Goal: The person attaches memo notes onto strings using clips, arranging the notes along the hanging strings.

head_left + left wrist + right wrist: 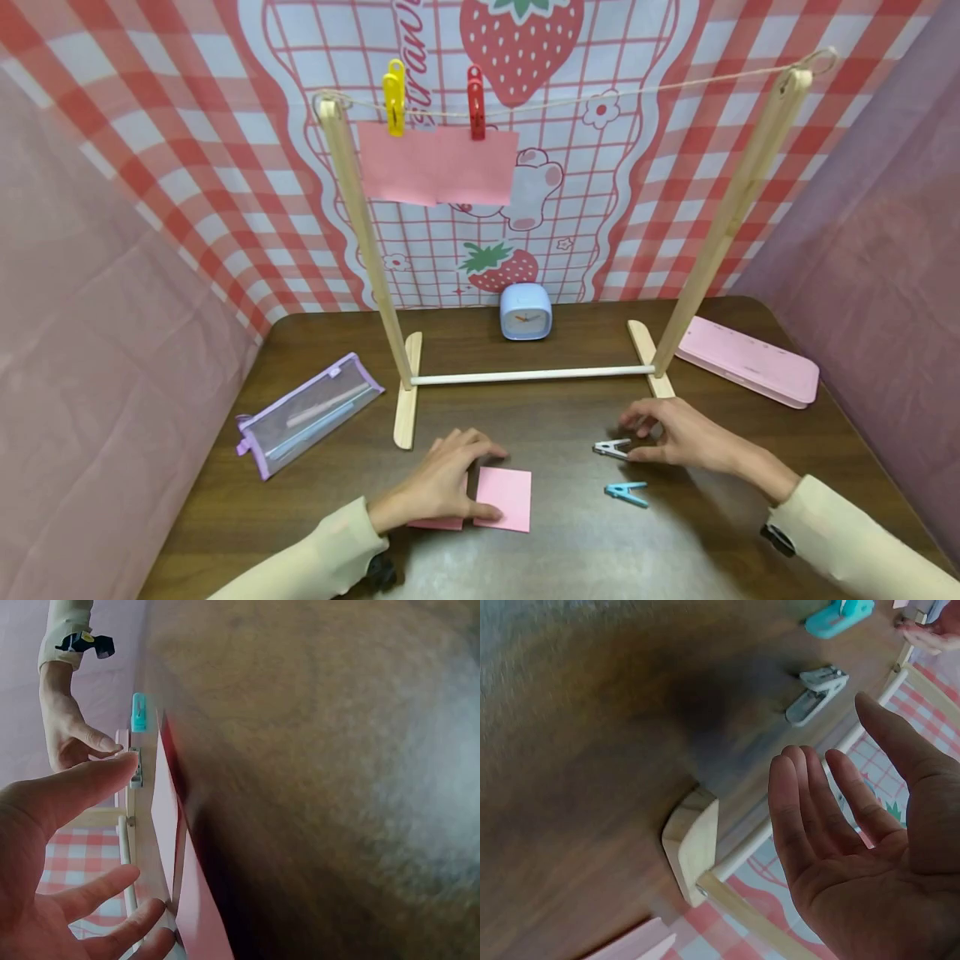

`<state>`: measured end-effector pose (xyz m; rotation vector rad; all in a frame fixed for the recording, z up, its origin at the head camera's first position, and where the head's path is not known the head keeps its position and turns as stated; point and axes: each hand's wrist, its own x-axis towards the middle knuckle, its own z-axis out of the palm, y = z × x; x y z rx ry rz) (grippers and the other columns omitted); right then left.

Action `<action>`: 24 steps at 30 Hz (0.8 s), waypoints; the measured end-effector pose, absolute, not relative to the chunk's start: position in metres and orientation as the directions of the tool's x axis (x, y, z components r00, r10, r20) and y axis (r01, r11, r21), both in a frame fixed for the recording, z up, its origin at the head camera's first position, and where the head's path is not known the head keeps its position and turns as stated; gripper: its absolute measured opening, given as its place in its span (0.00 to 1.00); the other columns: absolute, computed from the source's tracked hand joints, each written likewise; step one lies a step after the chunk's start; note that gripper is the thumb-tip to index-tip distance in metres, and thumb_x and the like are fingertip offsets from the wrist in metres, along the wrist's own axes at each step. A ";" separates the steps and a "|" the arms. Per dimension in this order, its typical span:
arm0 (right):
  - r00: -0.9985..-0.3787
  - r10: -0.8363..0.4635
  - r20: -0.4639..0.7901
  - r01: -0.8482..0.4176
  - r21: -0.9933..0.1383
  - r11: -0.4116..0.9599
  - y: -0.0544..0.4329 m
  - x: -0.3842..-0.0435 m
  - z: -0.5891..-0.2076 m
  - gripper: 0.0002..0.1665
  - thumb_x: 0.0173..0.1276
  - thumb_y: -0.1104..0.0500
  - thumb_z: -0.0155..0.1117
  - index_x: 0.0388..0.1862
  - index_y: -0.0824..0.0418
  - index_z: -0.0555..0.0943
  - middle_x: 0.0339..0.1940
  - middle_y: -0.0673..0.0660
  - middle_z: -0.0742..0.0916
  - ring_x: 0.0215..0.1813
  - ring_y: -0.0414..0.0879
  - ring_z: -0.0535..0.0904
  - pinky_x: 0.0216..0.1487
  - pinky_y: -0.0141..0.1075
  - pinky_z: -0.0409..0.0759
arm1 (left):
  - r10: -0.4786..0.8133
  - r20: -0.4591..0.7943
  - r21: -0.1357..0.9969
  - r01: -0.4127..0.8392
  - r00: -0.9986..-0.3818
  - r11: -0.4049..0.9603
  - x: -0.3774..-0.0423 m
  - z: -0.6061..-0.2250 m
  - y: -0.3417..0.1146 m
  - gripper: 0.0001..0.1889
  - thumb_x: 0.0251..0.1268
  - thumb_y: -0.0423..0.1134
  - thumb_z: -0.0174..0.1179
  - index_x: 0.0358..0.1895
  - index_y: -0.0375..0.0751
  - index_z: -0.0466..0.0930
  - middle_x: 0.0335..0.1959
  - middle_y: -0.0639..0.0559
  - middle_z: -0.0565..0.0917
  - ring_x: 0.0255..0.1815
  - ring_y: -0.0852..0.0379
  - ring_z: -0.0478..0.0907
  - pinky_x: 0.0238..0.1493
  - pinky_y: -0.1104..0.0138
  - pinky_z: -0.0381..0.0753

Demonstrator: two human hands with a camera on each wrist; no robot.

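Note:
My left hand [442, 479] hovers over two pink paper squares. Its thumb overlaps the edge of the right square [513, 500], and the left square [441, 524] is mostly hidden under the hand. In the left wrist view the fingers [97, 896] are spread, with nothing between them. My right hand [686, 435] is beside a grey clothespin [609, 448], fingers loosely bent. The right wrist view shows that palm bare and the grey clothespin [814, 697] lying on the table beyond the fingertips. A light-blue clothespin [627, 493] lies nearer the front.
A wooden frame [371, 242] carries a string, where yellow [394, 93] and red [476, 102] clothespins hold two pink papers [480, 171]. Behind its white bar [532, 376] stands a small clock [526, 312]. A mesh pouch [315, 417] lies left, a pink case [750, 362] right.

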<state>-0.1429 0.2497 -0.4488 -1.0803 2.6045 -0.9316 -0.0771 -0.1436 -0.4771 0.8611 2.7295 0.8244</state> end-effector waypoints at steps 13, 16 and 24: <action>-0.735 -0.674 0.074 -0.570 -0.606 0.555 0.247 -0.139 -0.457 0.22 0.57 0.59 0.83 0.48 0.62 0.85 0.41 0.55 0.90 0.40 0.42 0.84 0.35 0.32 0.86 | 0.598 0.051 0.401 0.565 -0.800 0.721 -0.072 -0.481 -0.137 0.41 0.40 0.59 0.84 0.63 0.54 0.82 0.58 0.57 0.80 0.57 0.56 0.74 0.51 0.63 0.72; -0.732 -0.676 0.082 -0.576 -0.605 0.550 0.245 -0.139 -0.461 0.23 0.56 0.60 0.84 0.49 0.63 0.85 0.42 0.55 0.90 0.39 0.42 0.84 0.35 0.32 0.86 | 0.593 0.030 0.402 0.553 -0.804 0.729 -0.071 -0.480 -0.137 0.41 0.39 0.59 0.84 0.63 0.55 0.83 0.58 0.57 0.80 0.57 0.56 0.74 0.52 0.63 0.71; -0.737 -0.667 0.110 -0.595 -0.575 0.562 0.242 -0.142 -0.469 0.24 0.51 0.61 0.86 0.46 0.63 0.86 0.36 0.51 0.88 0.37 0.37 0.80 0.35 0.30 0.83 | 0.576 0.017 0.420 0.528 -0.817 0.738 -0.071 -0.481 -0.136 0.37 0.37 0.58 0.86 0.58 0.57 0.86 0.53 0.58 0.79 0.53 0.59 0.72 0.48 0.67 0.66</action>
